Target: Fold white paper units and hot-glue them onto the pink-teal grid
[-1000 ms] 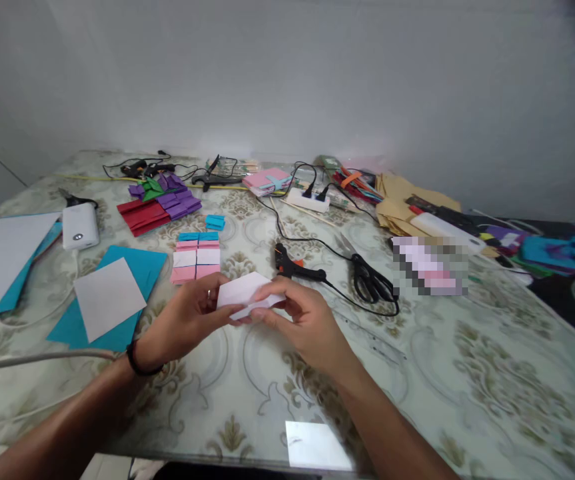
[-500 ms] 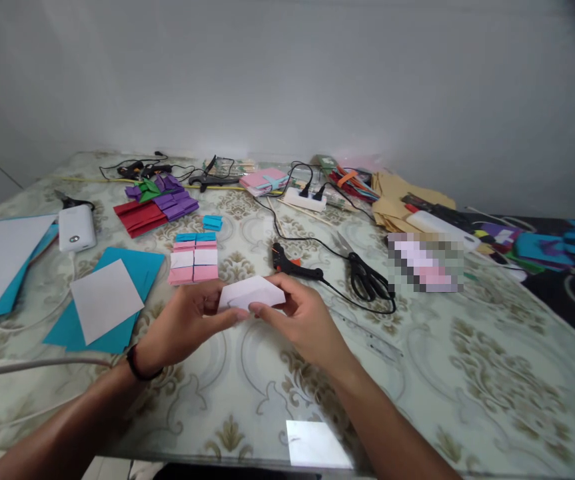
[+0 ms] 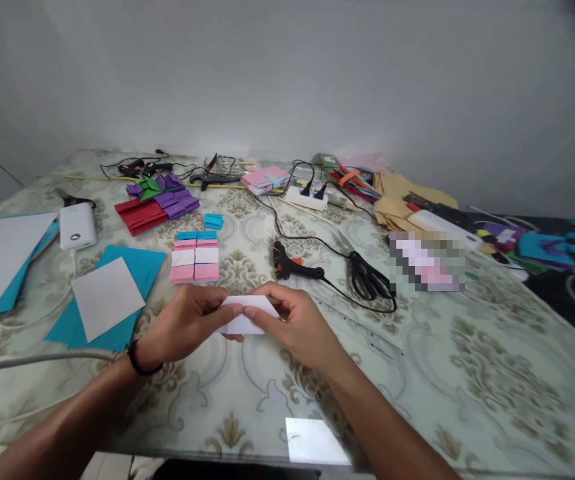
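Both hands pinch one folded white paper (image 3: 245, 316) just above the desk (image 3: 467, 373) near its front edge, the left hand (image 3: 187, 325) at its left end and the right hand (image 3: 294, 323) at its right, thumbs on top. It looks light, thin and easily creased, so it is likely best held by its folded edges. Beyond it lie pink and white folded squares (image 3: 195, 257), a black glue gun (image 3: 294, 267) and scissors (image 3: 364, 273).

Matt white folded paper (image 3: 247, 315); glossy patterned glass tabletop (image 3: 467, 373).

Scissors (image 3: 366, 275) right of glue gun (image 3: 294, 267)
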Demonstrator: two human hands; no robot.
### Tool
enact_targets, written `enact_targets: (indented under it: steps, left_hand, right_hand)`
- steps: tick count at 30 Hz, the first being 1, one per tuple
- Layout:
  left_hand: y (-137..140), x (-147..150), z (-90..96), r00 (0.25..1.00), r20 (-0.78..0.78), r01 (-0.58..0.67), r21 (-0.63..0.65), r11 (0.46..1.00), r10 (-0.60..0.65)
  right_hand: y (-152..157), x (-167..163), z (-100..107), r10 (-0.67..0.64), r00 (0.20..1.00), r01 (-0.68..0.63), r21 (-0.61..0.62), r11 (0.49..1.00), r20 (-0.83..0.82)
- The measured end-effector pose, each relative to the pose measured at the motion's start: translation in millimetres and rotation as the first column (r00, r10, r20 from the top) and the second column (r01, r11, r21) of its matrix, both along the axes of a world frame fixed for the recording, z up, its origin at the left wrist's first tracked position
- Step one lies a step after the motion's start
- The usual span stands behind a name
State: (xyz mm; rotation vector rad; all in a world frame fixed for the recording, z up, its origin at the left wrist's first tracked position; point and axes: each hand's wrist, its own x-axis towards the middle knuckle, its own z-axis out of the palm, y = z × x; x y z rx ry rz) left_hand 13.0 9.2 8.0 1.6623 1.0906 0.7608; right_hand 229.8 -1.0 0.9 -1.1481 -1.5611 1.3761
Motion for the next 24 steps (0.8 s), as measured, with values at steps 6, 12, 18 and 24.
enact_targets:
  steps: [6,12,18,24]
  left_hand:
    - [-0.1,3.6,2.4,0.998,-0.049,-0.027,0.029,0.999,0.028]
    - [-2.0,8.1,2.5,0.977,0.138,-0.162,-0.005,0.987,0.161]
    - [-5.6,14.7,1.5,0.931,0.259,-0.24,-0.098,0.966,0.257]
    - [-7.0,17.6,2.4,0.921,0.288,-0.234,-0.133,0.963,0.264]
  right_hand:
    - [0.1,1.3,1.5,-0.013,1.0,0.012,-0.014,1.0,-0.013]
    - [-2.2,-3.8,-1.1,-0.019,0.996,0.015,-0.046,0.999,-0.091]
    - [-5.6,-11.5,-9.0,-0.069,0.99,0.062,-0.054,0.997,-0.127]
    - [-8.0,-11.1,-1.4,0.006,0.999,-0.008,0.06,0.998,0.036]
